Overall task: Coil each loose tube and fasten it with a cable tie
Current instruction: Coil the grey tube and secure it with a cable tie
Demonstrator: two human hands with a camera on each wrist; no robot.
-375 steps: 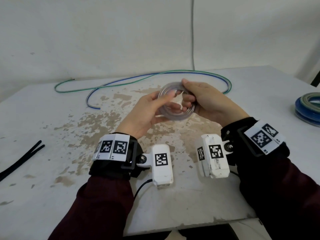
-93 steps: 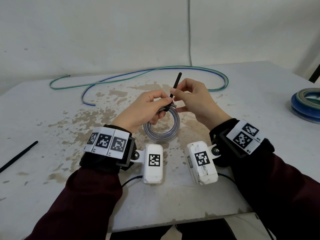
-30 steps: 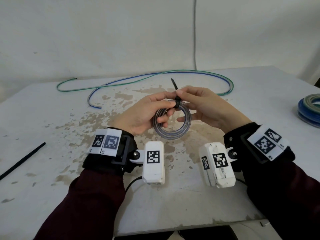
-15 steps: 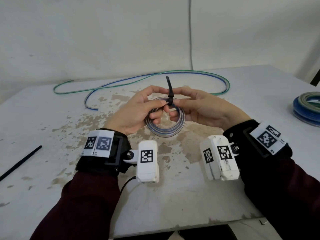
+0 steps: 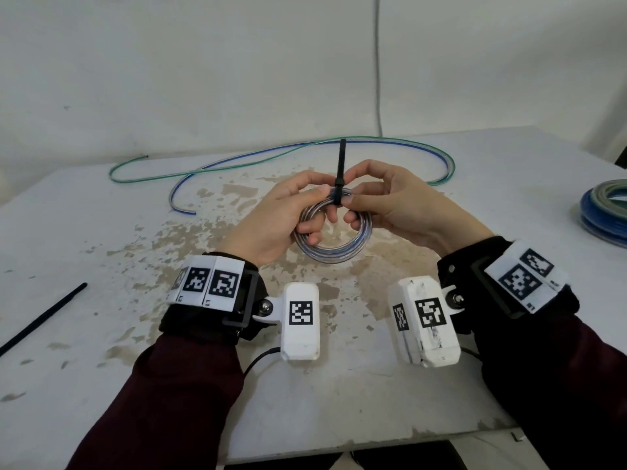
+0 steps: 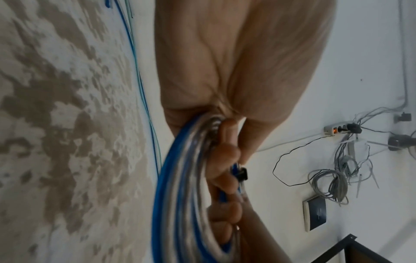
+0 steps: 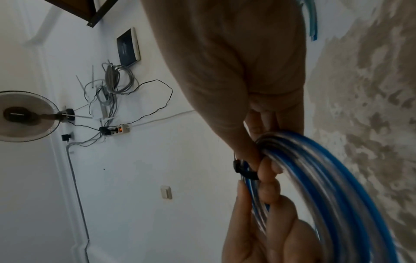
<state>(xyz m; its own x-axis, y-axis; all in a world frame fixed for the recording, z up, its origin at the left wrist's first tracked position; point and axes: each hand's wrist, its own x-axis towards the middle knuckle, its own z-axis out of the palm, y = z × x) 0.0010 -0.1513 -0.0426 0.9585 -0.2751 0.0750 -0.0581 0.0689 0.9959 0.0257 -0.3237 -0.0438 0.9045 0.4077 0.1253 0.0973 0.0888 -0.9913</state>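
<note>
A small coil of clear tube with a blue stripe (image 5: 334,250) is held above the table between both hands. A black cable tie (image 5: 340,171) wraps the coil's top, its free tail standing straight up. My left hand (image 5: 298,212) pinches the coil just left of the tie, fingers curled through the ring. My right hand (image 5: 369,205) pinches the coil just right of the tie. The left wrist view shows the blue-striped coil (image 6: 180,195) and the tie's head (image 6: 242,173). In the right wrist view the coil (image 7: 326,178) runs under my fingers beside the tie (image 7: 244,170).
Loose green and blue tubes (image 5: 271,157) lie across the back of the table (image 5: 339,385). A finished blue-green coil (image 5: 607,208) sits at the right edge. A spare black cable tie (image 5: 40,320) lies at the left. Worn brown patches mark the tabletop.
The tie now sits closed round the coil, where 3 s ago it was being threaded. In the last second the coil rose slightly and the tail turned upright.
</note>
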